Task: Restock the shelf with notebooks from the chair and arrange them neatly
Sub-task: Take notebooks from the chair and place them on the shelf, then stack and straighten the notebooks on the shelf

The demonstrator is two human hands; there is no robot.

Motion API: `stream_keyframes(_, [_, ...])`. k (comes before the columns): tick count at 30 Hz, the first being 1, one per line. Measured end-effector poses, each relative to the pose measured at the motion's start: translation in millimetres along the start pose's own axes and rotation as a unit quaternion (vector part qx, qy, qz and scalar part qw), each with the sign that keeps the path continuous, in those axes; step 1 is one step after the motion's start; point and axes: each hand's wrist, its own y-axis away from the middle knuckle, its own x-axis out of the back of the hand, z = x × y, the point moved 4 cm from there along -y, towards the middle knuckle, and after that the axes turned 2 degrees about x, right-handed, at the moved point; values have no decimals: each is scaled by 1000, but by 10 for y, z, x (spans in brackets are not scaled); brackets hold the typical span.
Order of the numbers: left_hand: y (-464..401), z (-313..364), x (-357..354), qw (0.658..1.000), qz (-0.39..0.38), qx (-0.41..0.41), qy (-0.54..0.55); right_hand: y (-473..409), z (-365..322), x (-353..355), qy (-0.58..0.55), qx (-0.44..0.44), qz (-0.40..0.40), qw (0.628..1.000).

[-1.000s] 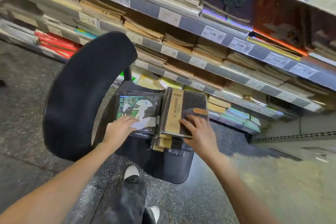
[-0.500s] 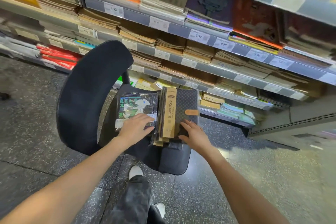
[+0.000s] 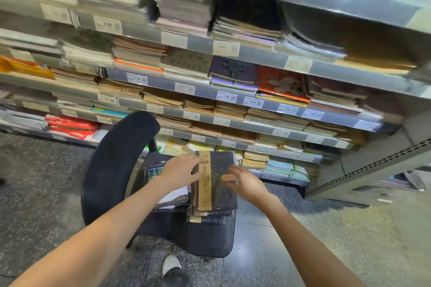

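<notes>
A black office chair (image 3: 210, 240) stands in front of the shelf (image 3: 256, 52). On its seat lies a stack of dark checkered notebooks (image 3: 221, 196) with a tan paper band. A lower stack of illustrated notebooks in plastic wrap (image 3: 152, 171) sits to its left. My left hand (image 3: 182, 171) rests on the dark stack's left edge, fingers spread across the tan band. My right hand (image 3: 245, 182) is at the stack's right side near the tan clasp, fingers apart, nothing held in it.
The chair's curved backrest (image 3: 112, 170) rises on the left. Shelf tiers hold flat stacks of brown, red (image 3: 70, 124) and purple notebooks behind price-tag rails. My shoe (image 3: 171, 264) is on the speckled floor under the seat's front edge. The shelf's end upright (image 3: 373, 165) is at the right.
My left hand moved right, from the illustrated stack onto the dark stack's left edge. My right hand shifted from the stack's front edge to its right side. The view tilted upward.
</notes>
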Motion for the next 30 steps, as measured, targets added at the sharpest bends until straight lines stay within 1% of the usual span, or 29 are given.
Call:
stream_keyframes(3, [-143, 109, 342, 1000, 10, -16, -11, -31, -110, 426, -9, -2, 26, 1000])
stream_keyframes(9, [-455, 370, 1116, 998, 37, -38, -26, -100, -266, 1286, 24, 19, 64, 997])
stream_keyframes(15, [-714, 711, 1850, 994, 69, -71, -35, -74, -339, 2126, 28, 15, 136, 990])
stream_keyframes(19, [-873, 1042, 2337, 983, 125, -121, -55, 46, -367, 2693, 30, 24, 198, 979])
stream_keyframes(23, [-988, 1366, 2727, 975, 156, -153, -49, 142, -368, 3193, 7, 40, 243, 969])
stream_keyframes(26, [-1051, 1602, 3053, 965, 195, -162, -72, 185, -330, 3562, 42, 57, 283, 957])
stream_keyframes(30, [-1100, 1962, 3584, 949, 249, -182, -71, 302, -234, 4165, 73, 84, 330, 937])
